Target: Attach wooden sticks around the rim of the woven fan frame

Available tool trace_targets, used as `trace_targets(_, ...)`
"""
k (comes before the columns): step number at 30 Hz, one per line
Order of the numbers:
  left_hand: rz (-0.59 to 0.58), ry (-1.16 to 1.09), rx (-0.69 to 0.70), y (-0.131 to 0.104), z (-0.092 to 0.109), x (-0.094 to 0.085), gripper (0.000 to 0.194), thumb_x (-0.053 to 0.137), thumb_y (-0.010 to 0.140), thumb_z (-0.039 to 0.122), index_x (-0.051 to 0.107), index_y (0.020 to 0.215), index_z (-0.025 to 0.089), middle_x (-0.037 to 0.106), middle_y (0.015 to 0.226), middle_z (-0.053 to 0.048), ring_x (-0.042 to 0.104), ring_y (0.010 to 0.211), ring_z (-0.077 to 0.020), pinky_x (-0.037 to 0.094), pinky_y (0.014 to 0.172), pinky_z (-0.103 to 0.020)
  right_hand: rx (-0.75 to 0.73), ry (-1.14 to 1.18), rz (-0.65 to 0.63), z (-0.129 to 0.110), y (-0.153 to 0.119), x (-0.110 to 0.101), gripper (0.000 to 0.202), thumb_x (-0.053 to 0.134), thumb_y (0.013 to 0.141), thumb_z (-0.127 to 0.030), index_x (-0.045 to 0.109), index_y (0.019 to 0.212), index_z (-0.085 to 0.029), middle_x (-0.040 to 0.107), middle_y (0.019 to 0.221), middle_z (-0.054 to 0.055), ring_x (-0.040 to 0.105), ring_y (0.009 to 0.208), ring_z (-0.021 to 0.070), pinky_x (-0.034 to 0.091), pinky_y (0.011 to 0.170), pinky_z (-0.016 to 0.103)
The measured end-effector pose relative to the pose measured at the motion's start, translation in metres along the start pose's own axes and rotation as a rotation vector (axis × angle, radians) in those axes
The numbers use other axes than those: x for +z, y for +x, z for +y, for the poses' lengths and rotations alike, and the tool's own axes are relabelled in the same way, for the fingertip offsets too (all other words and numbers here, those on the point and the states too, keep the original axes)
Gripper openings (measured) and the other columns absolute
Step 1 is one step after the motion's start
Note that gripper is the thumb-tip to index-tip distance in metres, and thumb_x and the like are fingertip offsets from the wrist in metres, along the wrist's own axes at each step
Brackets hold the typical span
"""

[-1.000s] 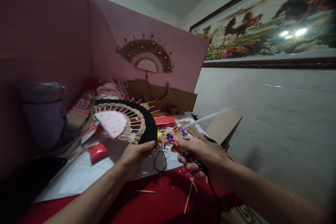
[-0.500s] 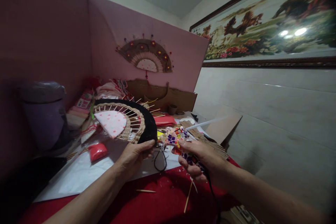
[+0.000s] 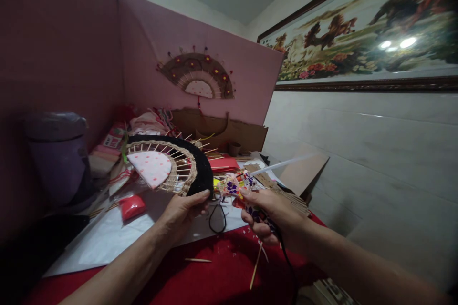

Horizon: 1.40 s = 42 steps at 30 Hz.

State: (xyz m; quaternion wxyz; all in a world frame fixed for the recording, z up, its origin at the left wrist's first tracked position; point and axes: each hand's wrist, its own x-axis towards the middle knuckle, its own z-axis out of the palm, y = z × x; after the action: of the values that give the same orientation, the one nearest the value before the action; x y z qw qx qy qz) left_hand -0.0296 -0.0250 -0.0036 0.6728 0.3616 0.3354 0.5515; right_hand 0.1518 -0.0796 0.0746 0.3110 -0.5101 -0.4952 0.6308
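Observation:
My left hand [image 3: 188,209] pinches the lower right end of a fan-shaped piece [image 3: 201,167] with a black band, a woven ring, thin sticks and a white dotted half circle. My right hand [image 3: 266,214] is wrapped round a flower-patterned glue gun [image 3: 232,187], whose tip is close to the black band's end beside my left fingers. A clear glue stick [image 3: 279,166] juts out of its back, and a dark cord hangs from below my right hand. Under the fan's end a black loop [image 3: 217,219] dangles. Whether the tip touches the band cannot be made out.
A red packet [image 3: 131,208] lies on white sheets [image 3: 103,243] at the left, near a purple bin [image 3: 59,162]. Loose sticks [image 3: 255,267] rest on the red cloth [image 3: 214,276]. Behind are red paper [image 3: 224,164], cardboard [image 3: 246,136] and a finished-looking fan [image 3: 200,74] on the pink board.
The whole view has shifted very slightly. Both hands, the fan-shaped piece and the glue gun keep nearly the same places relative to each other.

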Motion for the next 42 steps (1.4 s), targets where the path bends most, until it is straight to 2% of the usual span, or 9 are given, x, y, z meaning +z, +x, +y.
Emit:
trace_targets(8,-0.007,-0.002,0.015,-0.001,-0.001,0.001,0.021,0.074,0.057,0.017,0.063,0.073,0.009,0.062,0.06,-0.002,0.052,0.047,-0.0066,0.041,0.043,-0.017,-0.006,0.016,0.006,0.002,-0.001,0.002,0.03,0.042,0.082,-0.046,0.04,0.07,-0.018,0.044,0.053,-0.006,0.024,0.03,0.0,0.017,0.026,0.012)
trace_targets(12,-0.003,-0.001,0.017,-0.001,-0.001,0.001,0.022,0.074,0.056,0.017,0.063,0.073,0.009,0.062,0.06,-0.002,0.051,0.047,-0.0065,0.041,0.044,-0.017,-0.048,-0.036,0.022,0.005,0.001,0.001,0.032,0.045,0.08,-0.049,0.04,0.071,-0.019,0.045,0.055,-0.006,0.028,0.03,0.001,0.02,0.024,0.013)
trace_targets(17,-0.004,-0.003,0.024,-0.001,-0.001,0.001,0.023,0.076,0.055,0.017,0.064,0.072,0.008,0.062,0.059,-0.002,0.052,0.047,-0.0069,0.041,0.044,-0.018,-0.058,-0.067,-0.026,0.006,0.005,-0.002,0.033,0.046,0.079,-0.052,0.041,0.073,-0.019,0.046,0.057,-0.005,0.031,0.032,0.0018,0.022,0.025,0.013)
trace_targets(23,-0.004,-0.004,0.002,-0.001,-0.001,0.0,0.02,0.076,0.054,0.018,0.065,0.068,0.007,0.061,0.057,-0.002,0.051,0.047,-0.0064,0.04,0.044,-0.017,-0.032,-0.006,0.001,0.003,0.001,0.003,0.032,0.045,0.08,-0.049,0.041,0.073,-0.019,0.045,0.056,-0.006,0.026,0.031,-0.0001,0.018,0.027,0.012)
trace_targets(31,-0.011,-0.005,-0.009,-0.001,0.0,0.001,0.021,0.076,0.055,0.019,0.065,0.069,0.007,0.062,0.059,-0.003,0.05,0.046,-0.0062,0.039,0.044,-0.017,0.031,0.137,-0.119,0.009,0.005,-0.008,0.031,0.048,0.079,-0.049,0.04,0.075,-0.019,0.046,0.06,-0.005,0.027,0.033,-0.0004,0.016,0.029,0.013)
trace_targets(42,-0.007,0.002,-0.006,-0.002,-0.001,0.001,0.02,0.075,0.055,0.019,0.066,0.07,0.007,0.063,0.06,-0.003,0.051,0.048,-0.0068,0.04,0.044,-0.017,0.016,0.141,-0.202,0.011,0.008,-0.014,0.032,0.047,0.08,-0.049,0.044,0.078,-0.017,0.046,0.063,-0.005,0.026,0.035,-0.0012,0.018,0.03,0.012)
